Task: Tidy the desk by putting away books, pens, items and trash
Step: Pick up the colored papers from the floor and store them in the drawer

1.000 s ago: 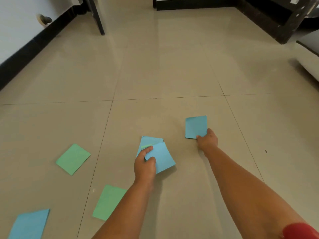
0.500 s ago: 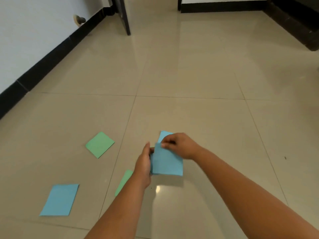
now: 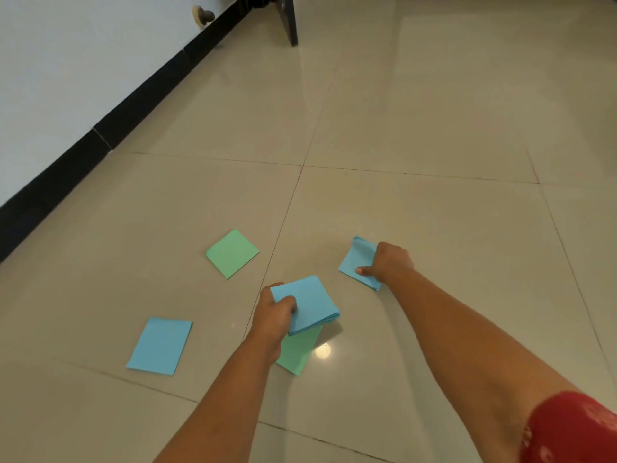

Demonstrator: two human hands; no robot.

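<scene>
Coloured paper sheets lie scattered on a beige tiled floor. My left hand (image 3: 273, 312) grips a small stack of blue sheets (image 3: 309, 304) just above the floor, thumb on top. My right hand (image 3: 389, 262) pinches another blue sheet (image 3: 355, 262) to the right, its far edge bent upward. A green sheet (image 3: 297, 354) lies partly under the held stack. A second green sheet (image 3: 232, 252) lies to the left. A loose blue sheet (image 3: 160, 345) lies flat at the lower left.
A white wall with a black skirting board (image 3: 100, 128) runs along the left, with a door stopper (image 3: 203, 15) on it. A dark furniture leg (image 3: 288, 18) stands at the top. A light reflection (image 3: 323, 351) glares on the tile.
Both hands were together on the blue stack half a second ago. Now my right hand has moved off to the right and holds a separate blue sheet. The view has shifted left.
</scene>
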